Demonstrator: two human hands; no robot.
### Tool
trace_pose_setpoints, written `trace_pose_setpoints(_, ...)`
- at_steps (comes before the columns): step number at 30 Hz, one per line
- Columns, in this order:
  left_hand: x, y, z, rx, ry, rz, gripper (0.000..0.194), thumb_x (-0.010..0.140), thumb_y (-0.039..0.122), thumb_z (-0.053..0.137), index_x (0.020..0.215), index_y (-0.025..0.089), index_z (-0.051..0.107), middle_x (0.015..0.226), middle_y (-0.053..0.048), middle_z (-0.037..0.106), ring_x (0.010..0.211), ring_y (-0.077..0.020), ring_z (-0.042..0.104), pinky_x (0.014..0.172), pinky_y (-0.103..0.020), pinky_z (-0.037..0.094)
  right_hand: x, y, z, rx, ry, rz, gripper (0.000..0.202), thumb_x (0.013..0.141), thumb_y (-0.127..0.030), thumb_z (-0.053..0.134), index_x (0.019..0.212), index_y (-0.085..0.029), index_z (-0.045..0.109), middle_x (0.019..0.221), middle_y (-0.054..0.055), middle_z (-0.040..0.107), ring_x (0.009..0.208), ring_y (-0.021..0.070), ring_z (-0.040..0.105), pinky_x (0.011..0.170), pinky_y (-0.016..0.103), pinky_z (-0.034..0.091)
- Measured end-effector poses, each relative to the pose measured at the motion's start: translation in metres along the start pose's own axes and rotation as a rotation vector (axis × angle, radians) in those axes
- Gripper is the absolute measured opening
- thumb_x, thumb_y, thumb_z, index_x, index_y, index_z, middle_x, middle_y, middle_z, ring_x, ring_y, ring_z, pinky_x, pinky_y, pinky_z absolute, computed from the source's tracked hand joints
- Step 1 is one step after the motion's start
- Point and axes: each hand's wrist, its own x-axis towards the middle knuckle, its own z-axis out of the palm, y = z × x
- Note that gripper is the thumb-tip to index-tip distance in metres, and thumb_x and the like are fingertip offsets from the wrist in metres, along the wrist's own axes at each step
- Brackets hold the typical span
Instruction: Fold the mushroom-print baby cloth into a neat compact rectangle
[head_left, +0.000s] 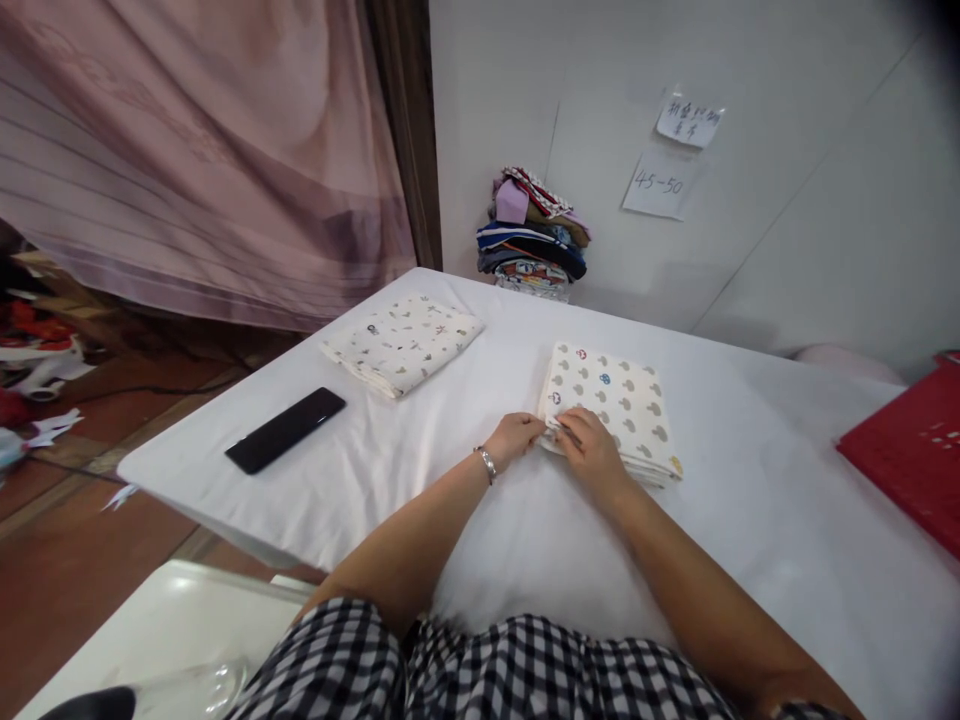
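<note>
A folded cream cloth with grey mushroom-like prints (626, 395) lies on the white-covered table (465, 400). At its near left corner my left hand (516, 436), with a bracelet on the wrist, pinches the edge of the fabric. My right hand (591, 450) rests on the same corner from above, its fingers bent and closed on the cloth close beside my left fingertips. Exactly how much fabric sits between the fingers is hidden. Farther left lies a second folded cream cloth with small scattered prints (409, 345), touched by neither hand.
A black phone-like slab (286, 430) lies near the table's left edge. Stacked folded fabrics (532, 235) stand against the wall behind. A red object (911, 440) is at the right. A white surface (180, 620) stands lower left, below a pink curtain (210, 150).
</note>
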Motion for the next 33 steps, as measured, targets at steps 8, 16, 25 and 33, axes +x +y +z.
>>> trace_pose_setpoints(8, 0.006, -0.005, -0.004, -0.034, -0.013, 0.074, 0.021, 0.070, 0.028, 0.058, 0.055, 0.017, 0.047, 0.041, 0.007, 0.040, 0.039, -0.0056, 0.032, 0.041, -0.020, 0.021, -0.001, -0.003, 0.008, -0.204, 0.005, -0.015, 0.022, 0.084, -0.032, 0.051, 0.100, -0.017, 0.057, 0.096, 0.010, 0.059, 0.089, 0.0239, 0.052, 0.078, 0.037, 0.043)
trace_pose_setpoints(16, 0.008, -0.001, -0.011, 0.026, -0.014, 0.138, 0.018, 0.069, 0.034, 0.059, 0.064, 0.017, 0.056, 0.048, 0.005, 0.044, 0.045, -0.0070, 0.037, 0.047, -0.021, 0.029, 0.002, -0.007, 0.000, -0.072, 0.079, 0.141, 0.015, 0.087, -0.027, 0.042, 0.086, -0.021, 0.055, 0.083, 0.005, 0.056, 0.079, 0.0194, 0.050, 0.071, 0.032, 0.041)
trace_pose_setpoints(25, 0.004, -0.006, -0.009, 0.629, 0.174, 0.224, 0.037, 0.063, 0.048, 0.068, 0.046, 0.020, 0.051, 0.048, 0.000, 0.049, 0.056, -0.0149, 0.049, 0.051, -0.024, 0.029, 0.002, -0.003, -0.009, -0.047, 0.156, 0.110, 0.016, 0.088, -0.027, 0.040, 0.089, -0.021, 0.054, 0.085, 0.005, 0.055, 0.081, 0.0193, 0.050, 0.074, 0.032, 0.040)
trace_pose_setpoints(33, 0.003, -0.005, 0.000, 0.456, 0.163, 0.185, 0.030, 0.072, 0.038, 0.061, 0.054, 0.020, 0.045, 0.050, 0.003, 0.051, 0.052, -0.0119, 0.048, 0.050, -0.023, 0.032, 0.002, -0.002, -0.010, -0.166, 0.089, 0.049, 0.021, 0.091, -0.025, 0.036, 0.096, -0.020, 0.055, 0.094, 0.008, 0.058, 0.088, 0.0219, 0.050, 0.080, 0.036, 0.039)
